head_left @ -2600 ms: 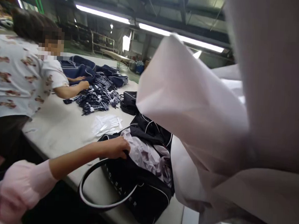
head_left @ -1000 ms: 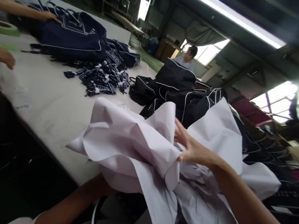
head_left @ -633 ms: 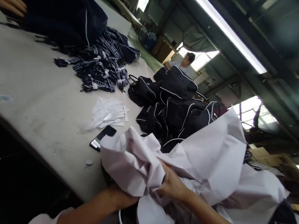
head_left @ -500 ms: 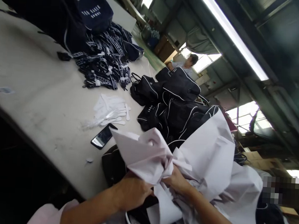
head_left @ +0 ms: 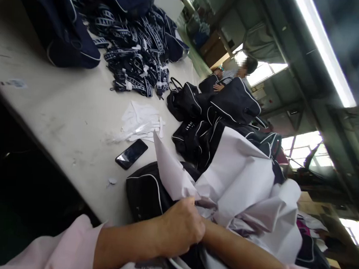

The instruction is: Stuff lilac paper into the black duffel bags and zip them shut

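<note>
Large crumpled sheets of white paper rise over a black bag with white piping just in front of me. My left hand is closed in a fist at the lower edge of the paper, gripping it. From the lower right, my right forearm reaches in behind that fist. My right hand is hidden there by the left hand and the paper, so its fingers do not show. Part of the bag's opening lies below both wrists.
A phone lies on the pale table, near white strips. Further back are bundled printed straps and a navy bag. Black bags are piled ahead, with a person behind them.
My left hand has moved right and now crosses in front of my right hand. The bunched paper has opened out and shifted. At far left, the navy bag has moved on the table.
</note>
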